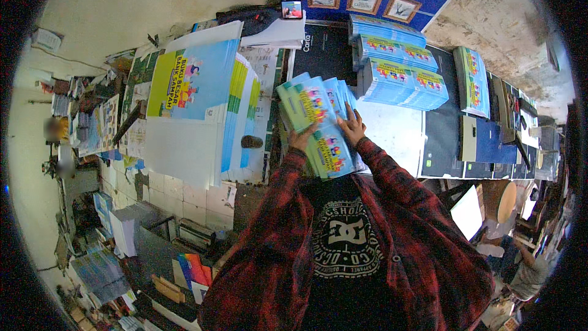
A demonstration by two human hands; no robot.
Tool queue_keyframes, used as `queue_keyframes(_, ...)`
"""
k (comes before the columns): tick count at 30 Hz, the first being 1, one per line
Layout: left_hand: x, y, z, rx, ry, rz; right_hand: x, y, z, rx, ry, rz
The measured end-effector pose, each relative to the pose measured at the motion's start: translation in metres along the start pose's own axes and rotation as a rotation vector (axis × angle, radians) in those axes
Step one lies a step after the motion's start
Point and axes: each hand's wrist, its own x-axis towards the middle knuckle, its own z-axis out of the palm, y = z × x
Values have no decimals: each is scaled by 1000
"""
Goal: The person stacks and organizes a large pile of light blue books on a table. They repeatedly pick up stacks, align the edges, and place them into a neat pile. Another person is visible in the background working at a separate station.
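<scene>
In front of my chest, a fanned bundle of blue, green and yellow printed booklets [327, 150] is tilted over the table's near edge. My left hand [301, 139] grips its left side, with the thumb lying across the top booklet. At the bundle's right edge, my right hand [352, 126] holds on with fingers spread over the sheets. Both palms are hidden. Just beyond my right hand stand neat piles of the same booklets [392, 86], set in rows on the white board [398, 132].
A tall stack of large printed sheets [193, 86] lies on the left table, with a small dark object [252, 141] beside it. Another booklet pile [473, 83] is at the right. A phone [291, 0] leans at the back; a person [527, 270] is at the lower right.
</scene>
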Motion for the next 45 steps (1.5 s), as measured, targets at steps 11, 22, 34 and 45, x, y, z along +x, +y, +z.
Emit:
queue_keyframes(11, -43, 22, -31, -283, 405, -177, 0, 1, -1, -106, 83, -37)
queue_keyframes(22, -28, 48, 71, 869, 529, -314, 14, 60, 9, 167, 446, -10)
queue_keyframes(34, -49, 1, 28, 716, 501, -670, 5, 8, 44, 131, 50, 221)
queue_keyframes(45, -67, -7, 2, 591, 423, -558, -20, -64, 36, 666, -254, 173)
